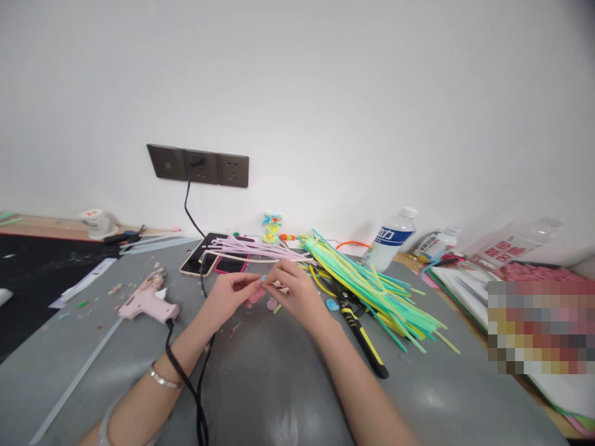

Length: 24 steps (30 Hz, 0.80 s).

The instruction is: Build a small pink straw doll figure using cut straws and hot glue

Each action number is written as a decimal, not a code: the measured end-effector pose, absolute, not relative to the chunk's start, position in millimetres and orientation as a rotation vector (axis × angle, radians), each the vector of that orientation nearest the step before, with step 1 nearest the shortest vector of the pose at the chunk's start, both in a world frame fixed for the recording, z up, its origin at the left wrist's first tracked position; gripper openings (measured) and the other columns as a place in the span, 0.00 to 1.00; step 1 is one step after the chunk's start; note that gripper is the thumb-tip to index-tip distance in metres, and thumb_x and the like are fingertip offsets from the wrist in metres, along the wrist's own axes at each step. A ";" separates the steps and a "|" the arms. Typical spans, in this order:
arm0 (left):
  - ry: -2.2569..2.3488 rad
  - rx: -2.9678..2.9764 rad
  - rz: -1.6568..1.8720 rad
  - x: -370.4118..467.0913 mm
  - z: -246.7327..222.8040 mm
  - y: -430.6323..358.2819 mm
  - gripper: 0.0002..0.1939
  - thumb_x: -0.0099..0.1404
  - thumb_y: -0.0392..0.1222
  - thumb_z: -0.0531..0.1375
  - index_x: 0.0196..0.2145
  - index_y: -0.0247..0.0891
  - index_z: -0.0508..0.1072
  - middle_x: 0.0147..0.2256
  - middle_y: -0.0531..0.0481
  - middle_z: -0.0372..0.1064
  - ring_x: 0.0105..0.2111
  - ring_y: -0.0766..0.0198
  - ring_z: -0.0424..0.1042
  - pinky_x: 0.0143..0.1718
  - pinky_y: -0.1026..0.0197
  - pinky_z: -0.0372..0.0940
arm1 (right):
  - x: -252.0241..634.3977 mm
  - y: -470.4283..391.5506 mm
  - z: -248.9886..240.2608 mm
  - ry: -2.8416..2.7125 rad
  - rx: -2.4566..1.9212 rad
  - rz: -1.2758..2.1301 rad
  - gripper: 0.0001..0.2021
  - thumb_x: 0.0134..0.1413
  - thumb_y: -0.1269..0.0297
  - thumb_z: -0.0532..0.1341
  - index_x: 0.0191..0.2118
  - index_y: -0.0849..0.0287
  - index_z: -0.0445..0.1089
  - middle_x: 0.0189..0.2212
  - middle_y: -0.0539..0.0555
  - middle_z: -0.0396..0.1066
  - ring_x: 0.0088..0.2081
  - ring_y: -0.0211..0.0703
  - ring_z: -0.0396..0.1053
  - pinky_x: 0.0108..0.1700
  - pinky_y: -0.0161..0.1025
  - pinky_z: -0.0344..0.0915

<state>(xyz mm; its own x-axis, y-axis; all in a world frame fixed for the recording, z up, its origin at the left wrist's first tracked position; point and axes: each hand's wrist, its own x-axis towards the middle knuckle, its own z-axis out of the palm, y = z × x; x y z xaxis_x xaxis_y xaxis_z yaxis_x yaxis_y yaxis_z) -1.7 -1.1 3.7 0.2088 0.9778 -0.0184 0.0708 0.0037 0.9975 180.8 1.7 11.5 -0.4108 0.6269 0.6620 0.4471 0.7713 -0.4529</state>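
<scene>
The small blue bit sat right at the fingertips, btwn the two hands, above the grey tabletop. L hand came at it from the left w/ thumb and index together, pinched on its near side; R hand met it from the right. Neither hand was clearly nearer, as both sets of fingertips came together around it. The view was poor there: the bit looked too small and too covered to give a sure long axis, and I can't tell if the R fingers were clamped on it or only touching.

A pink piece showed just below the L fingers, its lower end angled down-left; prob. a separate bit, its contact w/ the fingers unclear.

Pose: L wrist low, forearm slanting up and inward from the lower left, bracelet on it. R forearm slanted up and inward from the lower right, back of hand up, fingers bent toward the L.

Around them: a pale disc lay just below the fingertips, lilac stems beyond, w/ the green/yellow stems off to the right. The blk/yellow-handled tool lay right of the R forearm, and the pink glue gun left of the L forearm, its black cord crossing that arm.
</scene>
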 end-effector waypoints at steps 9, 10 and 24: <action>1.104 1.249 1.211 2.8 8.6 -3.6 0.18 0.52 0.50 0.69 0.35 0.32 0.81 0.20 0.52 0.71 0.21 0.67 0.65 0.22 0.66 0.65 | 175.5 2.3 6.3 -2.028 -0.785 0.145 0.08 0.61 0.73 0.59 0.31 0.57 0.71 0.28 0.52 0.66 0.31 0.40 0.64 0.34 0.36 0.61; 1.095 1.240 1.226 3.2 9.0 -3.6 0.18 0.52 0.50 0.70 0.34 0.32 0.81 0.20 0.52 0.71 0.20 0.68 0.65 0.22 0.66 0.65 | 175.6 2.5 6.1 -2.020 -0.781 0.133 0.08 0.61 0.72 0.59 0.32 0.57 0.71 0.28 0.52 0.66 0.31 0.40 0.64 0.33 0.36 0.61; 0.918 1.185 1.341 3.1 4.2 -3.8 0.16 0.55 0.47 0.70 0.38 0.35 0.81 0.27 0.49 0.75 0.25 0.67 0.68 0.26 0.65 0.66 | 168.1 2.5 4.3 -1.548 -0.879 0.695 0.07 0.52 0.67 0.65 0.31 0.57 0.65 0.25 0.46 0.64 0.24 0.34 0.60 0.27 0.33 0.57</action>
